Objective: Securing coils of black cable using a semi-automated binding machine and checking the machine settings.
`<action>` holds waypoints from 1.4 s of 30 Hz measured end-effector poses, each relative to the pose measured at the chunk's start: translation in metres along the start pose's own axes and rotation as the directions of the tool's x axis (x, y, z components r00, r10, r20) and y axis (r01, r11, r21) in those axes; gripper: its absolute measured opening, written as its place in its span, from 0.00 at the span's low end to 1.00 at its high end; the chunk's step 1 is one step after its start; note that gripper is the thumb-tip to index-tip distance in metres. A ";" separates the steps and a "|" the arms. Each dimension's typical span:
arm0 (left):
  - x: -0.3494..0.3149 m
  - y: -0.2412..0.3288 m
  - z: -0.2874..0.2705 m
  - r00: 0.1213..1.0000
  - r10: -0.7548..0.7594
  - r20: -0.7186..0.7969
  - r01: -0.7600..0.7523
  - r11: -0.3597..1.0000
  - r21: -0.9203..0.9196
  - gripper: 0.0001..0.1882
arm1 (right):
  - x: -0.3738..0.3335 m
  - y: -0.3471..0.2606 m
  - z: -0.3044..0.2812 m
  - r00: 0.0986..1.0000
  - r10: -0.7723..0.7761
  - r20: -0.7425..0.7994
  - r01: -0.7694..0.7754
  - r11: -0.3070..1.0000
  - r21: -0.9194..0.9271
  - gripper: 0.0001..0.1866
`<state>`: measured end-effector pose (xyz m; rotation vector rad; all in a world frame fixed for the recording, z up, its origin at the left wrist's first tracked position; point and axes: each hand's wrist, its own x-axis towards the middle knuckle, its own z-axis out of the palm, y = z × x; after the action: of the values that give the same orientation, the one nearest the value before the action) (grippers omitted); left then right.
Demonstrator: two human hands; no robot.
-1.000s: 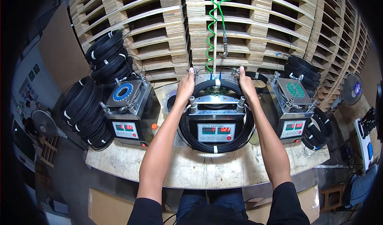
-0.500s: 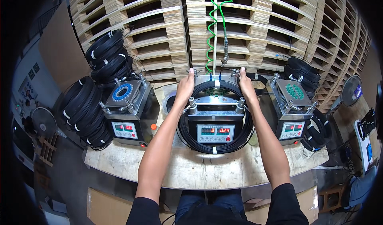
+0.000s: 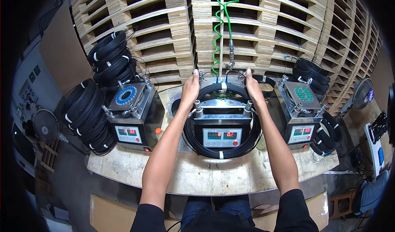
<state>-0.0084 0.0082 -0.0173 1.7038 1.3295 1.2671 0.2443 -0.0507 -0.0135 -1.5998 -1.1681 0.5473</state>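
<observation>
A coil of black cable (image 3: 222, 154), bound with white tape, hangs around the middle metal machine (image 3: 222, 122). This machine has a lit red-and-green display panel (image 3: 222, 138) and knobbed posts at its corners. At the far left of its top is my left hand (image 3: 191, 89), thumb pointing up and fingers curled out of sight. My right hand (image 3: 254, 89) mirrors it at the far right, also thumb up, beside the coil's edge. What the fingers hold is hidden. Small green parts (image 3: 222, 95) form a ring on the machine's top, inside the coil.
A similar machine with a blue ring (image 3: 126, 95) stands left, and another with green parts (image 3: 304, 94) stands right. Black cable coils (image 3: 84, 112) pile up at the left. A green spiral hose (image 3: 217, 38) with a metal fitting (image 3: 231, 53) hangs before wooden pallets (image 3: 173, 34).
My right hand has shifted very slightly left, and the left thumb a touch too. The hanging hose fitting has swung slightly left. The coil and machines have stayed in place.
</observation>
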 end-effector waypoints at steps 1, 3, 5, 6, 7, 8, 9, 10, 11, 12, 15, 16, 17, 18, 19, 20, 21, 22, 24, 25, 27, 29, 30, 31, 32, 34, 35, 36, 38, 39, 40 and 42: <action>0.000 -0.001 0.000 1.000 0.012 0.002 -0.012 0.999 -0.032 0.44 | -0.001 -0.002 0.000 1.000 -0.023 -0.003 0.023 1.000 0.000 0.51; 0.000 0.004 0.005 0.999 0.001 0.037 0.002 0.998 -0.063 0.44 | 0.004 0.005 -0.006 1.000 -0.022 -0.017 0.021 1.000 -0.012 0.50; 0.001 0.004 0.005 0.998 -0.013 0.058 0.018 0.996 -0.086 0.44 | 0.004 0.005 -0.007 1.000 -0.026 -0.018 0.026 1.000 -0.018 0.50; 0.003 0.001 0.002 0.998 -0.027 0.056 0.030 0.998 -0.046 0.45 | 0.001 0.001 -0.005 0.999 -0.031 -0.029 0.029 0.999 -0.045 0.49; 0.004 -0.003 -0.001 0.998 -0.041 0.054 0.041 0.999 -0.006 0.46 | -0.002 -0.003 -0.003 0.999 -0.036 -0.040 0.033 0.997 -0.071 0.49; 0.003 -0.001 0.000 0.998 -0.040 0.056 0.041 0.999 -0.007 0.46 | -0.004 -0.004 -0.004 0.999 -0.035 -0.042 0.032 0.997 -0.072 0.49; 0.001 0.000 0.001 0.998 -0.039 0.051 0.039 0.999 0.010 0.47 | -0.006 -0.005 -0.005 0.998 -0.039 -0.045 0.035 0.996 -0.087 0.49; 0.000 0.001 0.001 0.998 -0.039 0.046 0.037 0.999 0.028 0.48 | -0.008 -0.007 -0.005 0.998 -0.043 -0.048 0.038 0.994 -0.101 0.49; -0.002 0.003 0.001 0.998 -0.038 0.047 0.036 0.999 0.028 0.48 | -0.007 -0.006 -0.006 0.998 -0.043 -0.049 0.037 0.994 -0.101 0.49; -0.003 0.005 0.000 0.998 -0.041 0.047 0.040 0.999 0.021 0.47 | -0.006 -0.006 -0.006 0.999 -0.024 -0.033 0.021 0.997 -0.078 0.49; -0.004 0.011 0.002 0.998 -0.043 0.055 0.042 0.999 0.015 0.46 | 0.003 0.006 -0.008 1.000 -0.009 -0.012 0.008 1.000 -0.023 0.47; -0.004 0.013 0.005 0.997 -0.043 0.061 0.042 0.999 0.017 0.46 | 0.007 0.012 -0.010 1.000 -0.012 -0.006 0.013 1.000 0.011 0.45; -0.003 0.008 0.002 0.997 -0.046 0.054 0.045 0.999 0.021 0.46 | 0.006 0.010 -0.006 1.000 -0.014 0.002 0.014 1.000 0.015 0.45; -0.001 0.004 0.000 1.000 -0.020 0.023 0.020 1.000 0.004 0.45 | 0.005 0.009 -0.002 0.999 -0.046 -0.014 0.046 0.999 0.023 0.46; 0.000 0.000 -0.002 1.000 0.007 -0.008 -0.007 1.000 -0.013 0.44 | 0.004 0.007 0.001 0.997 -0.077 -0.030 0.078 0.996 0.030 0.47; -0.002 0.003 -0.001 1.000 0.005 -0.006 -0.005 1.000 -0.014 0.44 | 0.002 0.006 0.000 0.997 -0.075 -0.030 0.076 0.997 0.028 0.47; -0.003 0.006 -0.001 1.000 -0.003 0.009 0.004 0.999 -0.036 0.44 | 0.001 0.006 -0.001 0.996 -0.079 -0.037 0.080 0.997 0.017 0.47; -0.005 0.009 0.000 1.000 -0.011 0.025 0.012 0.998 -0.058 0.44 | 0.000 0.005 -0.003 0.996 -0.084 -0.043 0.084 0.996 0.006 0.46; -0.005 0.008 0.000 1.000 -0.007 0.024 0.008 0.997 -0.073 0.44 | -0.003 0.002 -0.002 0.993 -0.100 -0.058 0.099 0.995 -0.013 0.46; -0.005 0.008 -0.001 1.000 0.000 0.028 0.002 0.998 -0.060 0.44 | -0.004 0.000 -0.002 0.990 -0.116 -0.074 0.114 0.993 -0.033 0.46; -0.004 0.009 0.000 0.999 0.010 0.036 -0.008 0.999 -0.049 0.45 | -0.002 0.002 -0.002 0.988 -0.125 -0.093 0.121 0.992 -0.047 0.45; -0.005 0.010 0.001 0.999 0.001 0.032 0.001 0.998 -0.060 0.46 | -0.002 0.002 -0.003 0.985 -0.131 -0.110 0.125 0.990 -0.061 0.45; -0.005 0.010 0.001 0.999 0.000 0.034 0.002 0.998 -0.060 0.46 | -0.003 0.001 -0.004 0.989 -0.116 -0.095 0.110 0.992 -0.069 0.45; -0.006 0.011 0.001 0.999 -0.015 0.034 0.016 0.999 -0.032 0.46 | -0.004 0.001 -0.005 0.992 -0.100 -0.081 0.094 0.993 -0.077 0.45; -0.005 0.009 0.000 0.999 -0.029 0.031 0.029 1.000 -0.003 0.47 | -0.004 -0.001 -0.006 0.992 -0.100 -0.081 0.094 0.993 -0.076 0.45; -0.004 0.007 -0.001 0.999 -0.022 0.026 0.023 1.000 -0.020 0.47 | -0.002 -0.003 -0.007 1.000 0.013 0.021 -0.013 1.000 -0.013 0.44; -0.003 0.006 0.001 1.000 -0.014 0.025 0.015 0.999 -0.039 0.47 | 0.000 -0.002 -0.008 1.000 0.013 0.019 -0.013 1.000 -0.013 0.44; -0.003 0.006 0.002 1.000 -0.013 0.026 0.014 0.999 -0.040 0.47 | 0.001 0.000 -0.008 0.999 0.027 0.029 -0.027 0.999 0.023 0.44; -0.003 0.006 0.004 1.000 0.022 -0.004 -0.022 0.998 -0.063 0.46 | 0.001 0.001 -0.008 0.998 0.040 0.039 -0.042 0.997 0.058 0.43; -0.003 0.007 0.003 1.000 0.021 -0.003 -0.021 0.998 -0.063 0.46 | -0.001 0.000 -0.007 1.000 0.020 0.013 -0.021 0.996 0.083 0.43; -0.002 0.007 0.000 0.998 -0.013 0.067 0.015 0.999 -0.032 0.46 | -0.003 0.000 -0.007 1.000 0.001 -0.013 0.000 0.994 0.106 0.42; -0.001 0.005 -0.007 0.990 -0.051 0.128 0.051 0.999 0.004 0.49 | -0.008 -0.006 -0.005 1.000 -0.016 -0.016 0.017 0.996 0.086 0.42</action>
<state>-0.0136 0.0056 -0.0103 1.7113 1.2898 1.1088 0.2429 -0.0600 -0.0080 -1.5175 -1.1307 0.5657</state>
